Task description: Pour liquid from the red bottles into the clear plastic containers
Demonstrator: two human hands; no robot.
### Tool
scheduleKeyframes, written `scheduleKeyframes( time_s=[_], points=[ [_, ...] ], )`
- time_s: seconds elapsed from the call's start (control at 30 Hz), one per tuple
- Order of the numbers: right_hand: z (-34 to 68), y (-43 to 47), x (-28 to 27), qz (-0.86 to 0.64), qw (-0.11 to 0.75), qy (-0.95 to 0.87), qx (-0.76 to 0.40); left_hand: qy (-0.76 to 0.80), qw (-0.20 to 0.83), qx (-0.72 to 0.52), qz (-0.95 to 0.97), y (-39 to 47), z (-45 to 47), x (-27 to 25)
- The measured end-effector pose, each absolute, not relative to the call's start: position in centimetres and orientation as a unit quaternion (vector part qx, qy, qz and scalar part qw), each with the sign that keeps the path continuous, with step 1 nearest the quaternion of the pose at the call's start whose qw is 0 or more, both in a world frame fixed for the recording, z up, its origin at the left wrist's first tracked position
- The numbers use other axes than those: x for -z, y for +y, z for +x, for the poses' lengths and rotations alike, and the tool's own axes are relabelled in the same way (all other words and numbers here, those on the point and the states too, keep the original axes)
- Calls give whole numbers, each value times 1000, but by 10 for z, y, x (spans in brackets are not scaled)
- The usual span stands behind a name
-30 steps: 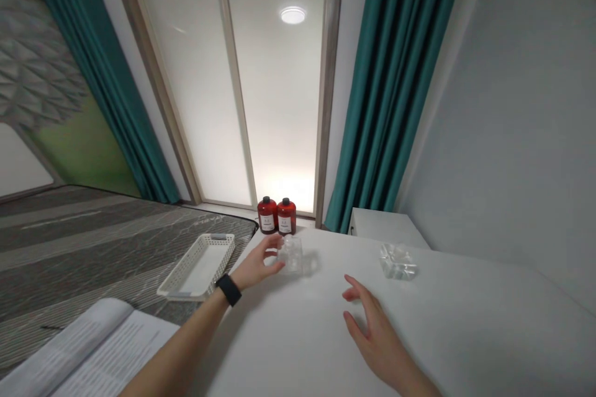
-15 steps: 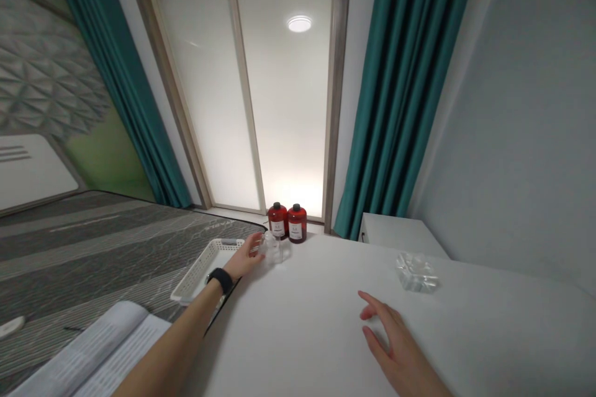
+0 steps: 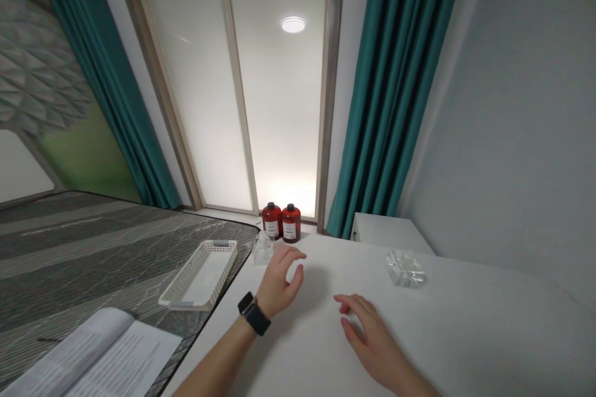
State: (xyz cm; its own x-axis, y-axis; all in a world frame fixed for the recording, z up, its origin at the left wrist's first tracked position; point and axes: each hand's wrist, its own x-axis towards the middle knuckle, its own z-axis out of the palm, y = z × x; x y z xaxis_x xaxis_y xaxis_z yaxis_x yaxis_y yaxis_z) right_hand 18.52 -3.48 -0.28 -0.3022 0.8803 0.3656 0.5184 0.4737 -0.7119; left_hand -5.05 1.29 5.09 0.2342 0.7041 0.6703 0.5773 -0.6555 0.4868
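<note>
Over the white table, my left hand is open with its fingers curved and nothing in them; a dark smartwatch is on that wrist. Just beyond it, at the table's left back edge, stands a small clear object, perhaps glass or plastic. Two red bottles with dark caps and white labels stand behind that. My right hand is also open and holds nothing, thumb and fingers apart. Farther to its right lies a clear, shiny, faceted item whose kind I cannot make out.
Left of the table is a grey striped surface with a white perforated basket and an open book on it. A white cabinet stands beyond the table, near the teal curtain and the frosted sliding door.
My left hand has let go of the small clear object and moved right and nearer to me. The clear object stays by the red bottles. The whole view has shifted slightly.
</note>
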Motion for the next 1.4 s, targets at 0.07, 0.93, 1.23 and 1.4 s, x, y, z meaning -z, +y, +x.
scheduleKeyframes(
  time_s=[0.07, 0.93, 1.23, 1.4],
  points=[
    [173, -22, -3, -433, 373, -784, -242, 407, 83, -480, 773, 15, -46, -37],
    [104, 116, -28, -434, 521, -700, -223, 475, 166, -571, 649, 22, -49, -3],
    [206, 2, -7, -418, 546, -620, -377, 401, 287, -440, 751, 6, -26, -14],
    [218, -22, -5, -402, 549, -627, -380, 310, 339, -336, 822, -2, 3, -32]
  ],
)
